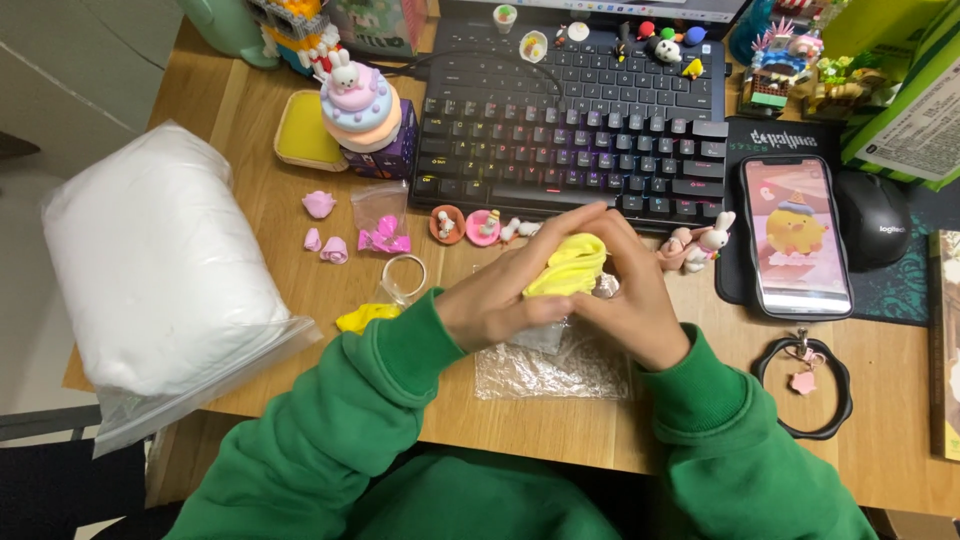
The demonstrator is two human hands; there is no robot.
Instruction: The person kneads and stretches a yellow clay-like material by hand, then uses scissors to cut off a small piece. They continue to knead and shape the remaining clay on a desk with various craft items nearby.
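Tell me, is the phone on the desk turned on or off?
On. The phone lies flat on the dark mat right of the keyboard, and its screen glows pink with a yellow cartoon chick.

Both hands cover much of the yellow clay lump (570, 268); the book (947, 340) is cut off at the right edge.

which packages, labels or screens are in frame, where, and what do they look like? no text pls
Phone: right of the keyboard on a black mat, lit screen, pink with a yellow chick.
Big zip bag: far left edge of the desk, clear, full of white stuff.
Small zip bag: left of the keyboard, clear, pink pieces inside.
Green box: top right corner, white label.
Monitor: top edge, only a strip shows.
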